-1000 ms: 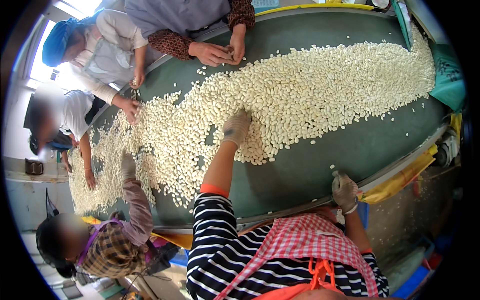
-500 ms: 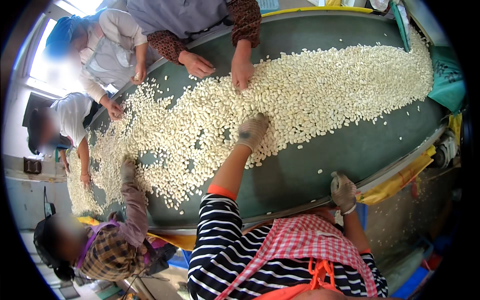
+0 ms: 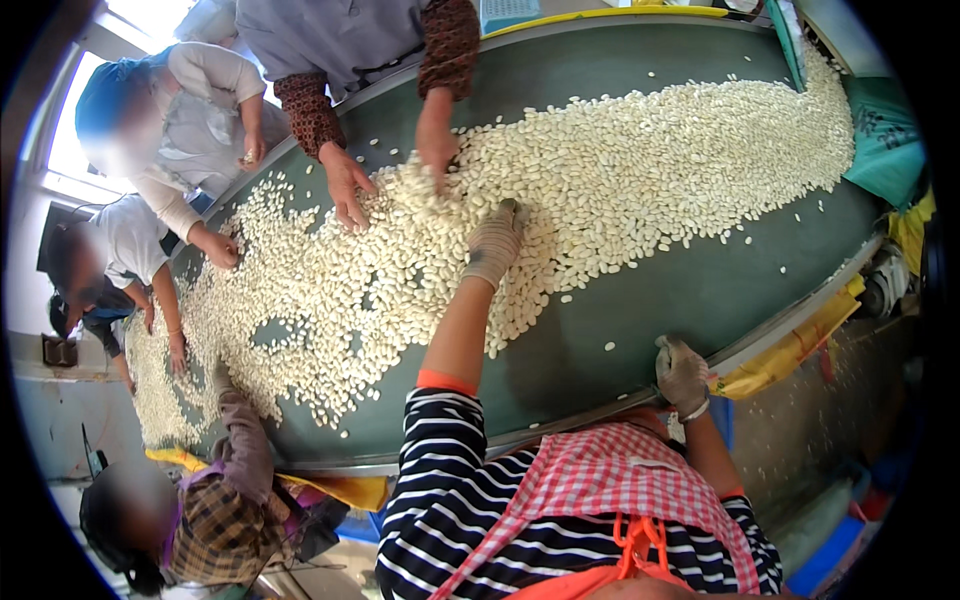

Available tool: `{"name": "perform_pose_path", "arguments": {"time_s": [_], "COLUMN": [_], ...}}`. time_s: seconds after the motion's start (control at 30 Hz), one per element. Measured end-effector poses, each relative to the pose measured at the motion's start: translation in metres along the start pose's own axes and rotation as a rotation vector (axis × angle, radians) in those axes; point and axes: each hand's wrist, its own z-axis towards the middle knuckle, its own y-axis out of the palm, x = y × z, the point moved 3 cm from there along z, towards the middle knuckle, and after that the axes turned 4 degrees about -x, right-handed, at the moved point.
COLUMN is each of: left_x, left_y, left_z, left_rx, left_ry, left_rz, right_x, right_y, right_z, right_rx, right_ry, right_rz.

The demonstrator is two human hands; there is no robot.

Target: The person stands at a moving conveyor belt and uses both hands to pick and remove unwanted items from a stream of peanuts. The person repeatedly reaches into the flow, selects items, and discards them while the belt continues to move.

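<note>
A thick layer of large white beans [image 3: 600, 180] covers much of a long dark green belt [image 3: 640, 300]. My left hand [image 3: 496, 242], in a pale knitted glove with dark stained tips, reaches into the near side of the layer. Its fingers point down among the beans and are mostly hidden. At the belt's near edge rests my right hand [image 3: 683, 378], gloved the same way, with its fingers curled in; whatever they enclose is hidden. A single bean [image 3: 609, 346] lies on the bare belt between my two hands.
Across the belt a co-worker's bare hand [image 3: 345, 185] touches the beans; their other hand [image 3: 436, 138] is blurred. Several other people work along the left, among them one in a plaid top [image 3: 225, 530]. A green sheet [image 3: 888, 140] hangs at the belt's right end.
The opposite co-worker's hands have shifted, one coming down onto the beans, the other sweeping through them. My left hand stays among the beans, and my right hand remains at the edge.
</note>
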Motion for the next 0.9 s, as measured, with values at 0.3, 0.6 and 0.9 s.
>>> {"name": "perform_pose_path", "arguments": {"time_s": [0.3, 0.6, 0.9], "left_x": [-0.029, 0.070, 0.036], "left_y": [0.051, 0.051, 0.102], "left_z": [-0.018, 0.062, 0.024], "left_rx": [-0.197, 0.110, -0.160], "left_ry": [-0.024, 0.127, 0.151], "left_rz": [-0.426, 0.282, 0.612], "right_x": [0.022, 0.041, 0.065], "right_y": [-0.012, -0.030, -0.041], "right_z": [0.009, 0.017, 0.025], "right_rx": [-0.046, -0.029, -0.067], "right_ry": [0.057, 0.029, 0.085], "right_rz": [0.034, 0.036, 0.064]}}
